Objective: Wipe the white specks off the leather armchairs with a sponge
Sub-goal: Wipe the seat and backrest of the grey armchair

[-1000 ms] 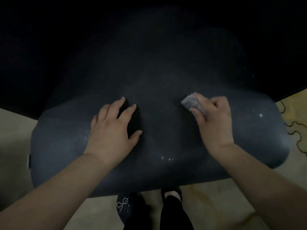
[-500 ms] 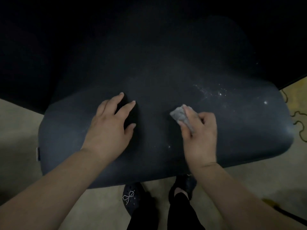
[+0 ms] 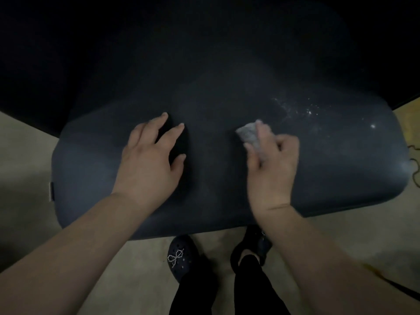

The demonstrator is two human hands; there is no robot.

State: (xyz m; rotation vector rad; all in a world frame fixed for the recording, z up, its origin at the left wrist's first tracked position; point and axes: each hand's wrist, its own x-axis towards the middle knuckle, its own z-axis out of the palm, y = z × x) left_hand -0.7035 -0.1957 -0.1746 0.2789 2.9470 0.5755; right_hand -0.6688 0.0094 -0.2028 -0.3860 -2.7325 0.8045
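Note:
A dark leather armchair (image 3: 227,87) fills the upper view, its rounded front edge toward me. My left hand (image 3: 150,160) lies flat on the seat with fingers spread. My right hand (image 3: 270,164) grips a small grey sponge (image 3: 248,133) and presses it on the leather near the middle. White specks (image 3: 302,110) are scattered on the seat to the right of the sponge, with one brighter speck (image 3: 372,126) farther right.
Beige floor (image 3: 29,155) lies on both sides of the chair and in front of it. My feet in dark clogs (image 3: 181,258) stand just below the chair's front edge. A thin dark cord (image 3: 414,162) trails on the floor at the right.
My right hand slid the sponge left and toward me, uncovering the specked patch on the right, then shifted slightly away again. My left hand stayed flat in place.

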